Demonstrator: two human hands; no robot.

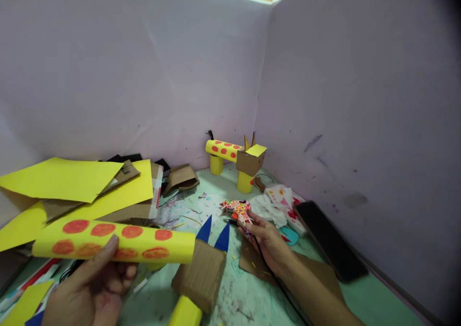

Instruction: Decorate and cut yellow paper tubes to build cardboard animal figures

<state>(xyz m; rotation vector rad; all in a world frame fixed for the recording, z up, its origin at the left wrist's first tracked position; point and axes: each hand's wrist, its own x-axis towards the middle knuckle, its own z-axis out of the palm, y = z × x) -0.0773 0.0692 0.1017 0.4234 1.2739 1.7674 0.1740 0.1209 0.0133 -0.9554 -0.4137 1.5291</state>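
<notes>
My left hand is closed around a yellow paper tube with two rows of orange-red spots, thumb on its front. Against the tube's right end is a brown cardboard box head with two pointed blue horns; a short yellow tube extends below it. In my right hand is a flower-patterned glue gun, its tip pointing left and its black cord running down along the forearm. Whether the box head is joined to the spotted tube cannot be told.
A similar spotted yellow figure stands near the wall corner. Yellow sheets and cardboard lie at left, beside pens. At right are white tissue, a cardboard piece and a black phone-like slab against the wall.
</notes>
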